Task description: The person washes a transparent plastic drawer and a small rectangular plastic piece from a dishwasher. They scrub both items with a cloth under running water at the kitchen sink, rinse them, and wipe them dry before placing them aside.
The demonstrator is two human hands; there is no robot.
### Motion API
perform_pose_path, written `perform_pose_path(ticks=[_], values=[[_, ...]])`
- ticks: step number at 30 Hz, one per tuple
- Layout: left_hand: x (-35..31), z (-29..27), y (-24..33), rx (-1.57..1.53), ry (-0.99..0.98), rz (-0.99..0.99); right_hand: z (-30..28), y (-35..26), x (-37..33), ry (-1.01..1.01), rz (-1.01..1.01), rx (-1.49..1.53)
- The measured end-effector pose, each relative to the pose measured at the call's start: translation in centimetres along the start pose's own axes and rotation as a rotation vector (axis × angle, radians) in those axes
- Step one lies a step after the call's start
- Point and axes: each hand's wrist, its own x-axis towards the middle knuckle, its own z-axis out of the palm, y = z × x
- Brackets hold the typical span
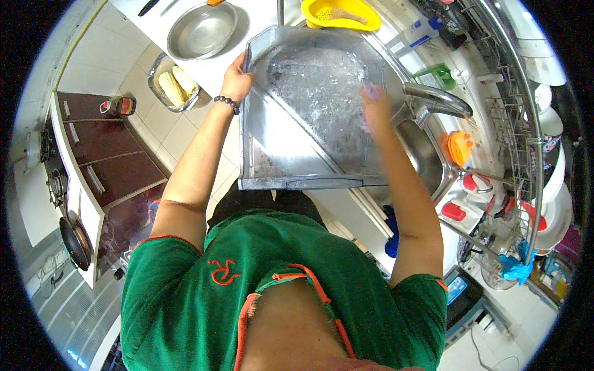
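Note:
A large clear plastic drawer (pixel 266 183), like one from a fridge, is held tilted over the sink, with white suds and wet streaks on its inner face. Fingers of my left hand (pixel 237 79) are wrapped round its left rim; a beaded bracelet is on that wrist. At the drawer's right side my right hand (pixel 378 110), smeared by motion, presses a pale purple scrubbing cloth or mesh (pixel 371 91) against the inside wall. The exact kind of that scrubber is blurred.
The metal sink (pixel 421 148) and its curved faucet (pixel 436 99) are at the right. Beyond the drawer sit a steel bowl (pixel 203 34) and a yellow colander (pixel 337 13). A wire dish rack (pixel 513 130) lines the right. A lined bin (pixel 162 102) with corn cobs stands left.

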Motion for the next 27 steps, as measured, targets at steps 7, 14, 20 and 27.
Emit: perform_pose_path(ticks=[7,14,20,27], values=[[-1.0,-1.7,0.8,0.046,-0.098,-0.138,-5.7,6.2,-2.2,-0.109,-0.134,-0.309],[-7.4,-3.3,4.2,0.393,-0.078,-0.127,-5.3,7.6,-3.7,-0.113,-0.187,-0.114],[-5.8,-3.3,13.5,0.241,-0.231,-0.229,-8.6,6.4,-4.8,-0.43,0.114,0.153],[-1.8,-1.0,20.9,0.477,-0.437,-0.051,-7.4,7.7,-7.9,-0.604,0.323,0.644]])
